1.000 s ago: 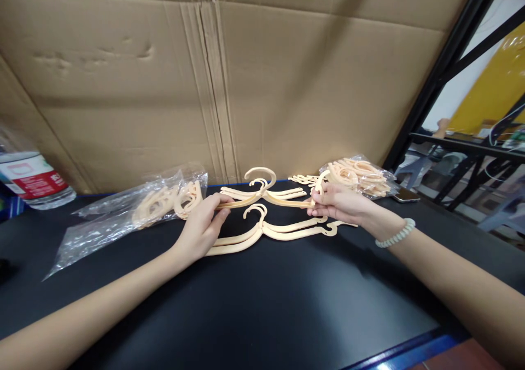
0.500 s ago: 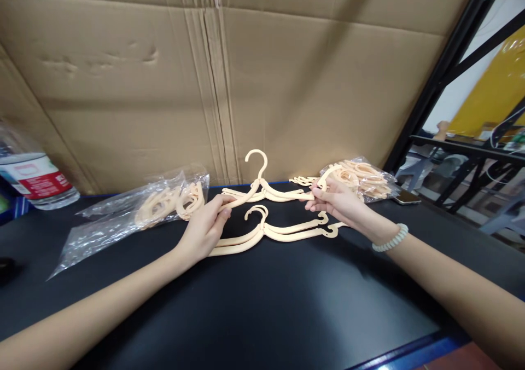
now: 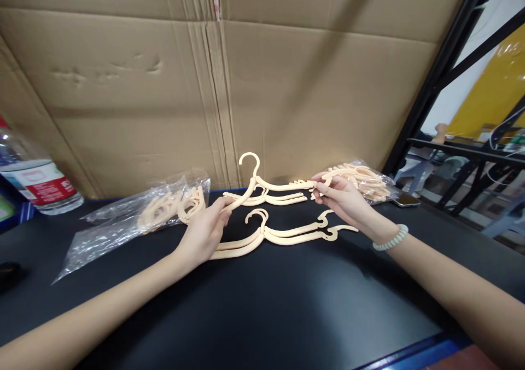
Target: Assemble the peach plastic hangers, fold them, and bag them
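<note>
A cream plastic clothes hanger [image 3: 283,187] is raised off the table, its hook up. My left hand [image 3: 203,230] is closed around the end of its left arm. At the tip of its right arm, my right hand [image 3: 346,200] pinches a small curved cream end piece [image 3: 328,177]; the fingers partly hide where the two meet. Just behind and below lie more hanger bodies [image 3: 283,199] without end pieces. Nearer me, two hangers [image 3: 291,240] lie nested on the black table [image 3: 262,304], with curved end pieces on their right arms; my left hand covers their left ends.
To the left, a clear plastic bag [image 3: 102,238] lies by ring-shaped cream parts [image 3: 191,203]. A labelled water bottle [image 3: 41,184] stands at far left. Behind my right hand are a bag of cream parts [image 3: 369,181] and a phone [image 3: 406,199]. Cardboard [image 3: 123,96] rises along the back.
The held hanger's right arm has come up and now sits apart from the hangers lying behind it. My right hand has moved slightly right and up. The camera view has shifted a little.
</note>
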A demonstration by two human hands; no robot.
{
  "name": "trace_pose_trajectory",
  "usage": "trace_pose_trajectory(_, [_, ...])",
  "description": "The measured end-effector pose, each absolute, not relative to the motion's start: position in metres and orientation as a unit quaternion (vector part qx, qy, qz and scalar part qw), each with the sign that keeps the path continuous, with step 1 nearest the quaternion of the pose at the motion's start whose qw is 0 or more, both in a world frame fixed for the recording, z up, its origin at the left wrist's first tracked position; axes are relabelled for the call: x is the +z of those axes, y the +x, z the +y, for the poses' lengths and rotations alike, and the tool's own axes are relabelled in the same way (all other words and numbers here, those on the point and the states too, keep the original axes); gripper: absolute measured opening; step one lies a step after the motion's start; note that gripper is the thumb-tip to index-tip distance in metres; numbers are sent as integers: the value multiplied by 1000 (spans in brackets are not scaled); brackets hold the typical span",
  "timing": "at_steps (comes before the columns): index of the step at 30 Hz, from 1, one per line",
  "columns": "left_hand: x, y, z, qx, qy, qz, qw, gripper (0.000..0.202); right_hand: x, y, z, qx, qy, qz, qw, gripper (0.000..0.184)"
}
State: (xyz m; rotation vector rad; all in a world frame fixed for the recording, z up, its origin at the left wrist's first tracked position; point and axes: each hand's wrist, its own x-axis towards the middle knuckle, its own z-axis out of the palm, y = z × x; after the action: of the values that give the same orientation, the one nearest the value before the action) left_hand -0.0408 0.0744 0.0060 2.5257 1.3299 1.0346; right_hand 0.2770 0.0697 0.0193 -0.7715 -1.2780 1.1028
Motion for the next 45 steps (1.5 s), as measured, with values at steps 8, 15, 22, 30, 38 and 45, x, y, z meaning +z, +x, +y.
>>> trace_pose_trajectory(8, [33,-42,69,275,841,457,91,23,31,292,71,504,-323,-499,627,18])
trace_pose_trajectory(15, [79,-43,48,69,865,497,16,25,47,313,68,468,-312,-504,656,39])
trace_pose_trajectory(22, [76,-46,29,-52,892,447,-35,18,52,324,73,390,-312,-471,727,37])
trace_pose_trajectory(30, [67,-23,11,-77,895,438,-44,23,45,294,58,245,-387,-731,507,21])
trace_pose_trajectory(38, [55,-14,9,-65,893,441,-52,20,29,252,35,166,-295,-931,140,22])
trace_pose_trajectory(45, [49,-13,2,-35,907,416,-45,17,34,264,37,147,-320,-926,138,11])
